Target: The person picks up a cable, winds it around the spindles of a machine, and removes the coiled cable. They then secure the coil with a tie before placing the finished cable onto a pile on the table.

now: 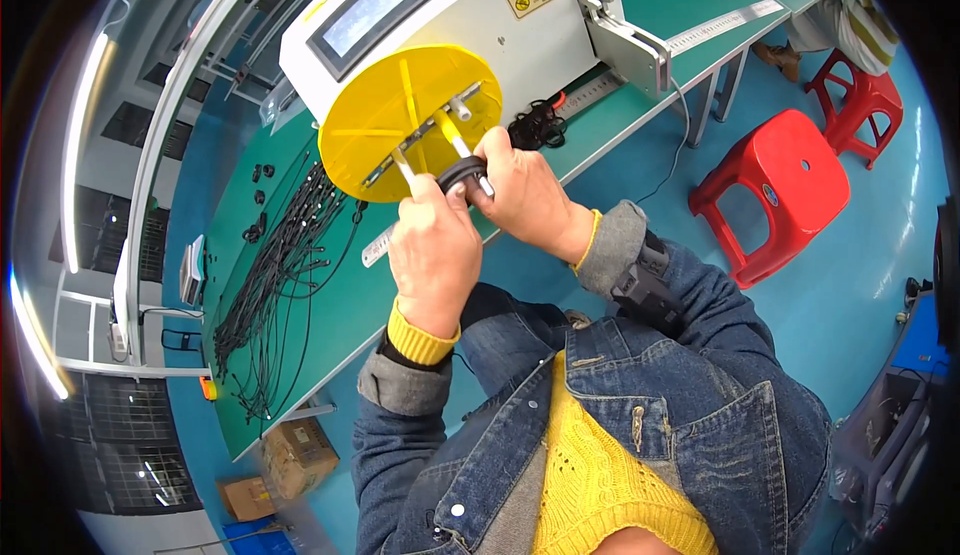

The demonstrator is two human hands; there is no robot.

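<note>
A small coil of black cable [462, 169] sits around the metal pegs of a yellow disc [365, 120], at the disc's near side. My left hand [433, 255] has its fingers closed on the coil's left side, next to one peg. From the right, my right hand [530, 193] grips the same coil, its thumb and fingers close to the tip of the other peg [455, 137]. The disc is fixed to the front of a white winding machine [465, 40] with a small lit screen [368, 21]. My fingers partly cover the coil.
Many loose black cables [275, 255] lie on the green table [345, 300] at left. A black cable bundle [540, 123] and a steel ruler [590, 93] are beside the machine. Red stools [790, 180] stand on the floor at right; cardboard boxes [300, 455] sit below the table.
</note>
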